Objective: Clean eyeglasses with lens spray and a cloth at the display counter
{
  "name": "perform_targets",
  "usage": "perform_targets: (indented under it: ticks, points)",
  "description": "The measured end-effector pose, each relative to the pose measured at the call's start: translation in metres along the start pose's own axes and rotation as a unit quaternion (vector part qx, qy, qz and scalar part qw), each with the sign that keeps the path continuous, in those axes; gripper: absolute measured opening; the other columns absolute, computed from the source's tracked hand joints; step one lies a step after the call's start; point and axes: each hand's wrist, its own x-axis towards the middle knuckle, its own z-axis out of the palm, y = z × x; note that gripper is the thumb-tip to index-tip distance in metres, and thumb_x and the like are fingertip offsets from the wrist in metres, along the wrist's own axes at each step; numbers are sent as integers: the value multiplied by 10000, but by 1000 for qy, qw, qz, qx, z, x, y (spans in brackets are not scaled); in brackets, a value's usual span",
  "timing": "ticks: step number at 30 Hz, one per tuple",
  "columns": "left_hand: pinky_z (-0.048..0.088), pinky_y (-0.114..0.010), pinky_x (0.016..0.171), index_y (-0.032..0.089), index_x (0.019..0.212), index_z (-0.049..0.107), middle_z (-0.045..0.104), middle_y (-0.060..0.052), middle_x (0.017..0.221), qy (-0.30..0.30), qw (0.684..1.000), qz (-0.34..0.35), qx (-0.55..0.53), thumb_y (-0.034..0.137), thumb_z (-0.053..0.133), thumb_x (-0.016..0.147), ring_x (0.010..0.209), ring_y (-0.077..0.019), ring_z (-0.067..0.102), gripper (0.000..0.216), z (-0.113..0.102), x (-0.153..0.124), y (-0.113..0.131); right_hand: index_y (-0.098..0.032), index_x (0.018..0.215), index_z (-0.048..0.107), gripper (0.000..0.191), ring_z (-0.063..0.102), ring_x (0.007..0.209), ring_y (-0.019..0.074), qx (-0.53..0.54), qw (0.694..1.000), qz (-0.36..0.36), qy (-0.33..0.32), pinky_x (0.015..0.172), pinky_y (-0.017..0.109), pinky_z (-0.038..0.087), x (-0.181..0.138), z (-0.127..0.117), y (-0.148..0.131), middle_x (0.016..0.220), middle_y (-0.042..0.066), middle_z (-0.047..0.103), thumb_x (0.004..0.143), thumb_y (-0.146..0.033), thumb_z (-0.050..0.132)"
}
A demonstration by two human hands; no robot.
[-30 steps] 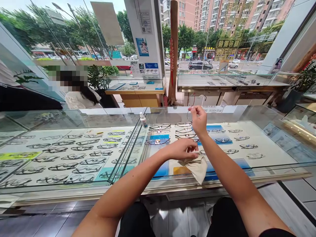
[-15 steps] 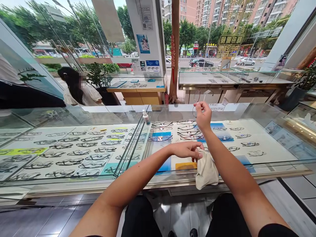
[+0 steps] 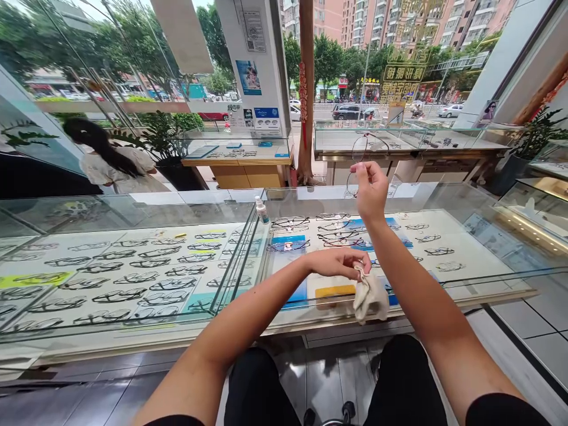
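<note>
Raised above the glass counter, my right hand [image 3: 371,188] pinches a pair of thin-framed eyeglasses [image 3: 358,149] near the middle, with the lenses one above the other. Lower down, my left hand [image 3: 341,263] is closed on a crumpled beige cloth [image 3: 371,297] that hangs from its fingers. The cloth and the glasses are apart. Below both hands, several pairs of glasses [image 3: 288,245] lie in rows inside the display case, some on blue panels. A small white spray bottle [image 3: 261,210] stands on the glass, left of my hands.
The glass display case [image 3: 248,296] spans the front, its left part filled with rows of eyeglasses [image 3: 119,294]. An orange-yellow piece [image 3: 333,296] lies near its front edge. Beyond stand more showcases [image 3: 248,168], a wooden post [image 3: 306,89] and a person [image 3: 110,157] at left.
My right hand has turned the glasses slightly and lifted them a little. The cloth has bunched and risen slightly in my left hand. The person at the left has turned away, and the view has shifted.
</note>
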Motion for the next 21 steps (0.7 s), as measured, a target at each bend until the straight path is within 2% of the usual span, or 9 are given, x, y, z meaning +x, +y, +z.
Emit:
perform_targets:
  ticks: [2, 5, 9, 12, 16, 19, 21]
  points:
    - [514, -278, 811, 213, 1015, 644, 688, 8, 897, -9, 1000, 0, -7, 380, 939, 841, 855, -139, 660, 381, 2, 3, -2, -234, 950, 711, 327, 652, 865, 172, 14, 1000, 3, -2, 823, 351, 490, 7, -2, -5, 980, 44, 754, 1131, -455, 552]
    - [509, -269, 760, 217, 1006, 618, 693, 20, 855, 3, 998, -42, 48, 231, 833, 865, 818, -140, 671, 258, 4, 9, -8, -237, 952, 701, 364, 649, 908, 181, 25, 1000, -2, -8, 868, 355, 507, 11, -2, -12, 956, 40, 719, 1135, -516, 556]
    - [531, -280, 720, 212, 1013, 639, 737, 10, 869, 66, 979, -117, 151, 149, 742, 831, 760, -152, 721, 219, 4, 9, -10, -241, 951, 699, 393, 642, 914, 190, 53, 998, 19, -34, 863, 360, 523, -3, 14, -22, 970, 54, 724, 1119, -572, 567]
    - [550, -295, 700, 194, 990, 704, 769, -21, 935, 88, 967, -150, 188, 172, 766, 790, 718, -158, 723, 211, -1, 1, -5, -240, 946, 710, 388, 635, 884, 195, 82, 994, 53, -51, 834, 362, 524, -23, 36, -26, 955, 59, 737, 1105, -566, 571]
    - [523, -290, 674, 202, 944, 770, 777, -20, 940, 67, 946, -190, 254, 241, 833, 768, 670, -137, 650, 191, -13, -10, 4, -247, 950, 708, 409, 645, 907, 212, 103, 989, 80, -70, 853, 377, 522, -45, 60, -20, 995, 68, 770, 1098, -597, 557]
    - [482, -290, 671, 206, 879, 754, 770, -15, 928, 75, 922, -215, 313, 378, 907, 750, 698, -144, 629, 264, -22, -14, 5, -254, 937, 708, 436, 644, 911, 221, 86, 989, 78, -88, 849, 379, 514, -51, 67, -5, 1001, 71, 775, 1084, -634, 552]
    - [432, -295, 648, 203, 768, 708, 734, -12, 826, 87, 907, -219, 348, 481, 908, 764, 703, -155, 599, 343, -27, -16, 4, -256, 929, 705, 464, 643, 913, 226, 81, 988, 79, -109, 852, 379, 515, -51, 67, 8, 985, 71, 765, 1071, -669, 549]
